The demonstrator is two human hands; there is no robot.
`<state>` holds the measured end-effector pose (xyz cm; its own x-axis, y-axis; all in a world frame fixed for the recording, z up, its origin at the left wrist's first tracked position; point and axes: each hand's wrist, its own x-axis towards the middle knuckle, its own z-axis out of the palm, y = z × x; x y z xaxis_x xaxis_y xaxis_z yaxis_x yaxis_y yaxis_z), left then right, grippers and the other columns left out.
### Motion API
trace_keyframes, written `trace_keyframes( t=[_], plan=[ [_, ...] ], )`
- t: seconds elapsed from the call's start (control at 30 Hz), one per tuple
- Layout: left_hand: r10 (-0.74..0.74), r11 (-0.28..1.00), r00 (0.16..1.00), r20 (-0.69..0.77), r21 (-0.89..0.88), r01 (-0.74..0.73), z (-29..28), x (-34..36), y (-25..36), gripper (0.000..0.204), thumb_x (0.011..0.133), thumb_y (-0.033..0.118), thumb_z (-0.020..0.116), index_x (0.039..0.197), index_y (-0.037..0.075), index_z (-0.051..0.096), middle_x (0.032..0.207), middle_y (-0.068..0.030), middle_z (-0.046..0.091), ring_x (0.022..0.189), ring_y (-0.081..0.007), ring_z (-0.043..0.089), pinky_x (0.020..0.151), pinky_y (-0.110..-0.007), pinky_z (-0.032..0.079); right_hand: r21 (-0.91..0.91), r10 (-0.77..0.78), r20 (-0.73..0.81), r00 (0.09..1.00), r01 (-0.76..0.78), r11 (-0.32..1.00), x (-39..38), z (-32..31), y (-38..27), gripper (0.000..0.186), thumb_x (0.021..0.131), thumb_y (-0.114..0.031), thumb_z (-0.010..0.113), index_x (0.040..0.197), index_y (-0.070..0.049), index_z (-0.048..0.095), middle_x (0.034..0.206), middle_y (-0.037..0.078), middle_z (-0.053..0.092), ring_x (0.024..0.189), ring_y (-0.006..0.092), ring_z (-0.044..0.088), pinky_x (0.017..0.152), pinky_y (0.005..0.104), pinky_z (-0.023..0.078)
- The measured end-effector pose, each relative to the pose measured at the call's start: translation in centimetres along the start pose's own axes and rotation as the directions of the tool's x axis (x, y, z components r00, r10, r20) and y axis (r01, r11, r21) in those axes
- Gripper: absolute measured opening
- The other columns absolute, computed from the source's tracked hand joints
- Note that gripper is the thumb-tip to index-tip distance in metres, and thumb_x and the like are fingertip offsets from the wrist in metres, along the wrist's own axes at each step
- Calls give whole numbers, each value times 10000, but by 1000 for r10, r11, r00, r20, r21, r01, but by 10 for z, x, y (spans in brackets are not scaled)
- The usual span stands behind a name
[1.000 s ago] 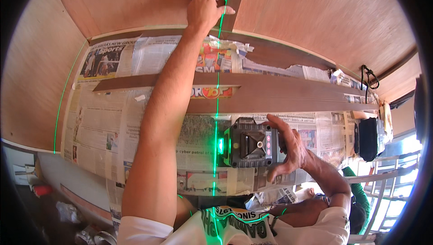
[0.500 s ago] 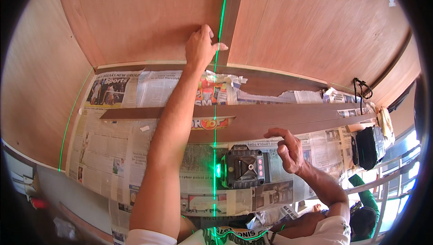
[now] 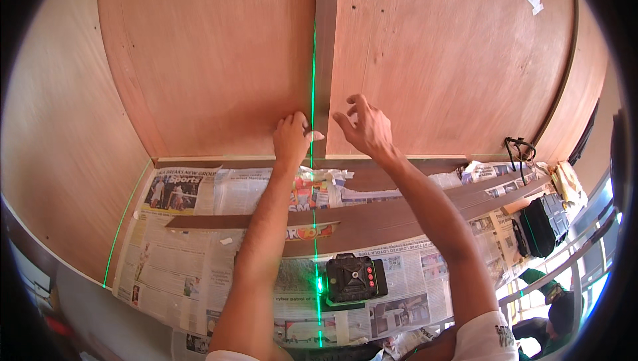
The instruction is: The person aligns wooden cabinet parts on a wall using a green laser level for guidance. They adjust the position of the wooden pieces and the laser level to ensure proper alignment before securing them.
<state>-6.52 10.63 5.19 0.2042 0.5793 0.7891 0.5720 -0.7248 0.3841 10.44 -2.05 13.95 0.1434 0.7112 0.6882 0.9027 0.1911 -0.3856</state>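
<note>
My left hand (image 3: 291, 140) is at the plywood wall, just left of a narrow brown upright strip (image 3: 325, 68). Its fingers curl loosely, and the thumb stretches out toward the strip's left edge. To the right of that strip is my right hand (image 3: 367, 127), raised with fingers apart and nothing in it. A thin green laser line (image 3: 313, 82) runs down along the strip's left side. Below my hands, a black laser level (image 3: 354, 279) with red buttons stands on newspaper and glows green on its left side.
Newspaper (image 3: 173, 248) covers the work surface. Long brown boards (image 3: 372, 223) lie across it. At the right are a black case (image 3: 546, 225), a black cord (image 3: 522, 151) and a cloth (image 3: 570, 185). A person in green (image 3: 541, 282) is beyond the railing, lower right.
My right hand has risen from beside the laser level to the wall, right of the strip. My left hand stays beside the strip, lower on the wall. The view has tilted up.
</note>
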Motion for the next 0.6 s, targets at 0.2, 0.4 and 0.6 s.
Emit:
trace_keyframes(
  t=[0.2,0.4,0.6],
  plan=[
    [64,995,998,-1,79,-64,6,2,9,426,731,371,889,973,92,678,865,-102,666,882,-377,620,786,-507,510,-189,165,-64,984,-175,966,30,35,-16,629,889,-603,720,1053,-19,554,825,239,739,774,434,746,664,527,581],
    [109,985,993,-42,137,-102,11,-6,4,408,783,54,779,1184,118,741,931,-107,666,895,-364,628,798,-496,541,-177,108,-41,993,-114,978,19,61,0,621,858,-557,772,1064,-17,545,797,237,728,735,437,739,629,520,580],
    [110,984,993,-36,146,-103,6,-5,2,366,770,72,800,1129,99,735,958,-114,670,925,-369,636,797,-503,543,-126,88,-44,995,-93,988,23,66,-4,588,859,-529,778,1040,-33,520,773,234,720,721,449,729,615,531,571]
  ],
)
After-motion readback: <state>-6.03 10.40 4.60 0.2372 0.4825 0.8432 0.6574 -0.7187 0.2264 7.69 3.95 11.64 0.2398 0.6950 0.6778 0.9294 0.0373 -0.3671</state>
